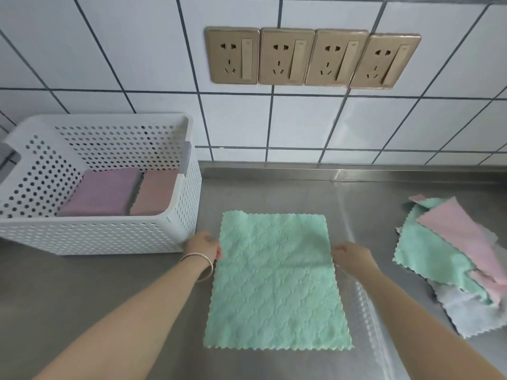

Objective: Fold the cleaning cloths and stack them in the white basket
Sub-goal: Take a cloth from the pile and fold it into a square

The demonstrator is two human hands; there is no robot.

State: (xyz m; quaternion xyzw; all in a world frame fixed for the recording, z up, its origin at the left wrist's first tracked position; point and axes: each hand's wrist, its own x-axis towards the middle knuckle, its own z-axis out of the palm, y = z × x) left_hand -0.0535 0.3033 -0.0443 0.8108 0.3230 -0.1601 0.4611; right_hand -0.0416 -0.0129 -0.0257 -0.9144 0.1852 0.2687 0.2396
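while the green cloth [277,283] lies flat, each hand seemingly pinches an edge.

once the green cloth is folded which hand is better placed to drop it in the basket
Left, probably. The left hand grips the green cloth on the side beside the white basket; the right hand would have to cross over.

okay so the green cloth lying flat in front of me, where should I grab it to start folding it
Take the green cloth by its two side edges, about where the left hand and right hand already sit, one coming in from each side. It lies spread flat on the steel counter, so only the scalloped edges give something to pinch. Holding both sides probably keeps it square as you fold.
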